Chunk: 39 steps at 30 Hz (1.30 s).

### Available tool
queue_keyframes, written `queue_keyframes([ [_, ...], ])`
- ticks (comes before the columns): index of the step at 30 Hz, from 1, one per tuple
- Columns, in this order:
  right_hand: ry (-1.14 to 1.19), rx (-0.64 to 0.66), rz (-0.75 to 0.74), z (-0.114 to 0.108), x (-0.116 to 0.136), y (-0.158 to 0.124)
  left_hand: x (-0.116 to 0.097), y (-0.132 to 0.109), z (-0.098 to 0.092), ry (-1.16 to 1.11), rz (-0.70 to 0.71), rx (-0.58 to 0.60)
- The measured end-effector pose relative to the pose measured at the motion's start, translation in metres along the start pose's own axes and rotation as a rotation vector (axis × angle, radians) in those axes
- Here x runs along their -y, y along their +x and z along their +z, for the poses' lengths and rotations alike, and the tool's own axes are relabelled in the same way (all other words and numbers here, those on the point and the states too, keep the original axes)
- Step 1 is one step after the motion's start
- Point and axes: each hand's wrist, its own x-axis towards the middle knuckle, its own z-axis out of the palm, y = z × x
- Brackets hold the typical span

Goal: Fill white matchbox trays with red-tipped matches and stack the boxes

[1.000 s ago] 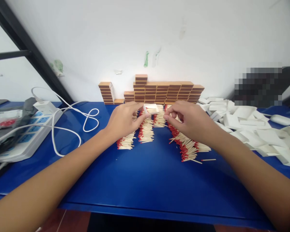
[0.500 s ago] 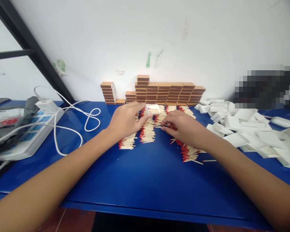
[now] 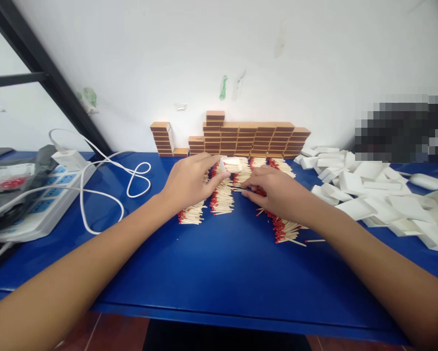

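Note:
My left hand [image 3: 191, 179] grips the end of a small white matchbox tray [image 3: 234, 165] between thumb and fingers. A few pale sticks lie inside the tray, which is held above rows of red-tipped matches [image 3: 222, 200]. To the right, my right hand [image 3: 268, 186] is closed in a pinch at the edge of a match row. A matchstick [image 3: 238, 189] shows at its fingertips. Beneath and in front of that hand lies another heap of matches [image 3: 285, 229], partly covered by the wrist.
Brown matchboxes [image 3: 248, 139] are stacked along the wall. Many white empty trays [image 3: 379, 190] are piled on the right. On the left sit a power strip [image 3: 54, 195] and loose white cables [image 3: 131, 178]. The blue table [image 3: 204, 278] ends at a front edge.
The whole view has shifted slightly. Both hands keep nearly the same pose, with the tray still in the left and the right still pinching at the match row.

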Motion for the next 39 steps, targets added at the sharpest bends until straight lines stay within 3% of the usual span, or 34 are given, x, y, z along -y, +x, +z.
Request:
queue_keyframes([
  [6,0.063,-0.034,0.025,-0.002,0.003,-0.001,0.0,0.0,0.0,-0.003,0.001,0.011],
  [16,-0.033,-0.029,0.031,-0.004,-0.007,-0.002,-0.001,0.0,0.0,0.026,0.028,0.021],
  [25,-0.017,0.024,0.013,0.001,-0.012,-0.002,0.0,0.0,0.0,0.042,0.044,0.02],
  [33,-0.027,-0.131,0.036,0.007,-0.001,-0.001,-0.003,0.0,0.0,0.042,0.037,0.037],
  [39,0.004,-0.139,0.044,0.014,0.006,-0.001,-0.003,-0.001,0.0,0.065,0.029,0.062],
])
